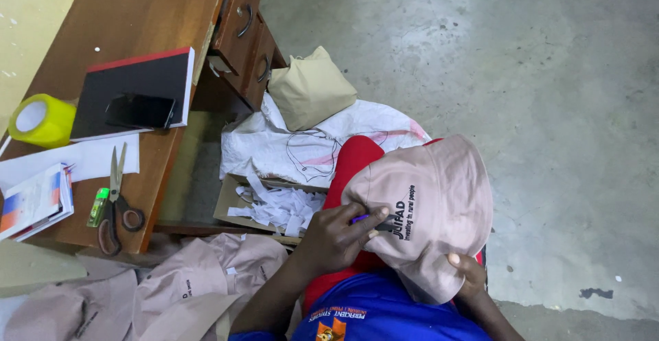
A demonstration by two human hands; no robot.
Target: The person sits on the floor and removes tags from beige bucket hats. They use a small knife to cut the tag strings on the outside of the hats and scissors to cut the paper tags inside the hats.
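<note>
One pink cap (pixel 439 204) lies over the person's lap, crown up, against the red cloth (pixel 353 159) on the knee. The left hand (pixel 336 238) rests on the cap's edge, its grip pinched around one small purple tool (pixel 362 219) whose tip meets the dark print on the cap. The right hand (pixel 470 276) clasps the cap's lower rim from beneath, thumb on top and fingers curled under the fabric. Just left of the knee sits one open cardboard box (pixel 230 200) filled with white paper strips (pixel 278 207), too many and too tangled to count. Behind it lie one white sack (pixel 274 145) and one tan bag (pixel 310 88) on the concrete floor (pixel 549 73). More pink caps, at least two, are heaped at the lower left (pixel 199 283). On the wooden tabletop (pixel 130 12) are one black notebook (pixel 134 84) with one phone (pixel 139 110) on it, one yellow tape roll (pixel 41 119), one pair of scissors (pixel 113 200), one green lighter (pixel 98 206), and one booklet (pixel 34 200).
</note>
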